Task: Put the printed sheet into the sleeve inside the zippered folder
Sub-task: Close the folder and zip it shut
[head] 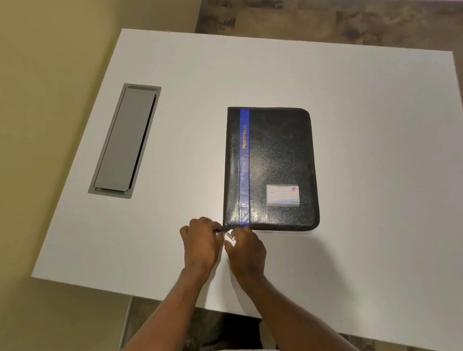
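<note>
A black zippered folder (279, 162) with a blue stripe, gold "PORTFOLIO" lettering and a small label card lies closed on the white table (369, 117). Both hands meet at its near left corner. My left hand (203, 243) pinches the dark zipper end there. My right hand (246, 253) pinches the small metal zipper pull (229, 234) just off the corner. No printed sheet is in view.
A grey cable hatch (125, 141) is set into the table on the left. The table's near edge runs just below my forearms. Beige wall stands to the left, patterned floor beyond the far edge.
</note>
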Tool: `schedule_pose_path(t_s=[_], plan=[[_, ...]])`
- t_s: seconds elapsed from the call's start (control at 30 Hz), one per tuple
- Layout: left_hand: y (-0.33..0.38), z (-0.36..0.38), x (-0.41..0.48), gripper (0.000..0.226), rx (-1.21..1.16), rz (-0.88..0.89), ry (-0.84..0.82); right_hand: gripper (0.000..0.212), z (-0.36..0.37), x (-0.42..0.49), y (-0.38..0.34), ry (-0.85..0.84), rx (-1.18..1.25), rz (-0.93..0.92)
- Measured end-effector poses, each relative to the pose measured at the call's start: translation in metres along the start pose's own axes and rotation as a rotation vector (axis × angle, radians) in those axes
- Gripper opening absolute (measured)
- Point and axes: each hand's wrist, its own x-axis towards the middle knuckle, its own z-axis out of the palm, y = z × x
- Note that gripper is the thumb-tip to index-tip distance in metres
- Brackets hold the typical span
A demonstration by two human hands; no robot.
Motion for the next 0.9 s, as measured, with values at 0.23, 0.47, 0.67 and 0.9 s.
schedule_pose_path(t_s=[0.23,0.47,0.67,0.9], plan=[[-0.005,0.006,-0.008,0.015,-0.158,-0.052,0.011,0.022,0.011,0.001,-0.002,0.102,-0.016,0.010],[-0.008,0.003,-0.013,0.031,-0.086,-0.032,0.029,0.021,0.008,0.000,-0.002,0.150,-0.052,0.074],[-0.005,-0.004,-0.015,0.045,0.148,0.114,0.036,0.022,0.011,-0.005,0.000,0.198,-0.063,0.139],[-0.009,-0.006,-0.018,0.036,0.286,0.098,0.001,0.014,-0.001,-0.007,0.037,0.416,0.084,0.284]])
